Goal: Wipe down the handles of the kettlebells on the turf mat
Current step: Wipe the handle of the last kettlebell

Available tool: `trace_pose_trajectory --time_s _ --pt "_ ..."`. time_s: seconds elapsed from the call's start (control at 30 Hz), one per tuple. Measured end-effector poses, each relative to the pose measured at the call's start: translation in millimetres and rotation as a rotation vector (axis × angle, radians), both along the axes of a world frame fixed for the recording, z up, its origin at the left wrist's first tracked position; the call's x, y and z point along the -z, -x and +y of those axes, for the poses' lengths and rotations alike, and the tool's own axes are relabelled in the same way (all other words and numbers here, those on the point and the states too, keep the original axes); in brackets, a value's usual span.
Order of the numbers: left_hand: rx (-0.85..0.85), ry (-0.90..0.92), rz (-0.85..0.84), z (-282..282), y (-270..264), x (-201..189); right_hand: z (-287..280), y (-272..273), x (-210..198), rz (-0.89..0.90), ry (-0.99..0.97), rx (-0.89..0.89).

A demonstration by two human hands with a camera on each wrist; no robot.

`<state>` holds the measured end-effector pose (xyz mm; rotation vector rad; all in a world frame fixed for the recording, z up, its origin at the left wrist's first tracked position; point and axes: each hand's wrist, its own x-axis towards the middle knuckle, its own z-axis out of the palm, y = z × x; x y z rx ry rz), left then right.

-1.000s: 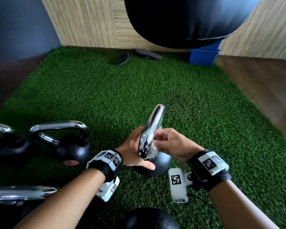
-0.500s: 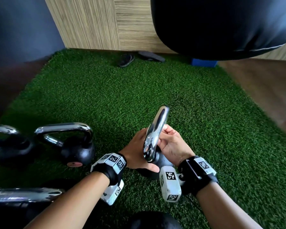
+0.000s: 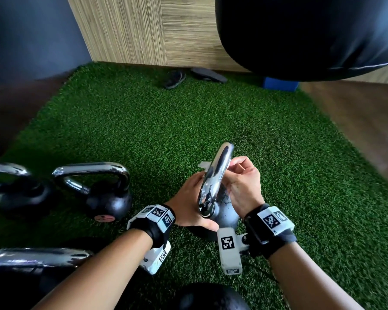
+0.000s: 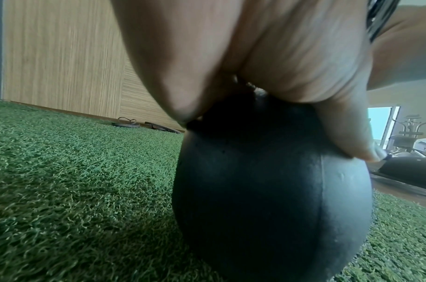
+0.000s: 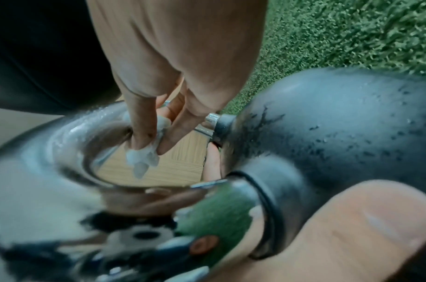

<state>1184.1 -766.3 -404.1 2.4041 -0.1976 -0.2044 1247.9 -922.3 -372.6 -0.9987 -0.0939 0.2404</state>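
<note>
Two hands work on one black kettlebell (image 3: 224, 214) on the green turf mat (image 3: 278, 175), its chrome handle (image 3: 215, 180) tilted up between them. From the head view, the left hand (image 3: 188, 202) lies against the handle's left side with its thumb along the near base of the bell, while the right hand (image 3: 242, 182) is curled against the handle's upper right; a white edge shows just past the handle's far side. Only the right wrist view shows what that hand grips: a small wad of white wipe (image 5: 142, 158) pinched between the fingers (image 5: 139, 118) and pushed through the loop, against the inner curve of the wet chrome, with droplets also beading the bell's dark body. The left wrist view shows the underside instead: the left hand's fingers (image 4: 279, 57) wrapped round the neck where handle meets bell, thumb tip lying on the rounded body, the bell's base down on the turf. Further kettlebells (image 3: 103, 193) stand to the left on the mat, and a pair of dark sandals (image 3: 175, 79) lies by the wood-panel wall (image 3: 143, 30) beneath a hanging black punching bag (image 3: 300, 34).
</note>
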Motion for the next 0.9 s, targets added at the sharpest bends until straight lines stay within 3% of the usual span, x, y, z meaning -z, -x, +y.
trace_pose_trajectory --time_s 0.17,0.27,0.33,0.43,0.7,0.83,0.9 --pt "0.052 0.043 -0.109 3.3 -2.6 10.7 -2.9 -11.0 -3.9 -0.134 0.279 0.242" --pt "0.082 -0.024 -0.172 3.3 -3.0 11.8 -1.2 -12.1 -2.2 -0.186 0.444 0.327" --pt "0.090 -0.033 -0.156 2.1 -2.2 5.0 -0.5 -14.6 -2.4 -0.214 0.537 0.388" --pt "0.097 0.109 -0.097 -0.6 1.2 -7.7 1.4 -20.8 -2.3 -0.179 0.618 0.448" --pt "0.069 -0.073 -0.006 -2.4 -0.9 -5.0 9.2 -32.4 -4.5 -0.041 0.812 0.418" --pt "0.035 0.008 0.075 -4.5 3.6 -17.9 10.9 -32.2 2.3 -0.054 0.956 0.359" --pt "0.044 -0.051 0.115 -5.3 6.4 -30.9 9.2 -32.0 1.8 -0.046 0.990 0.313"
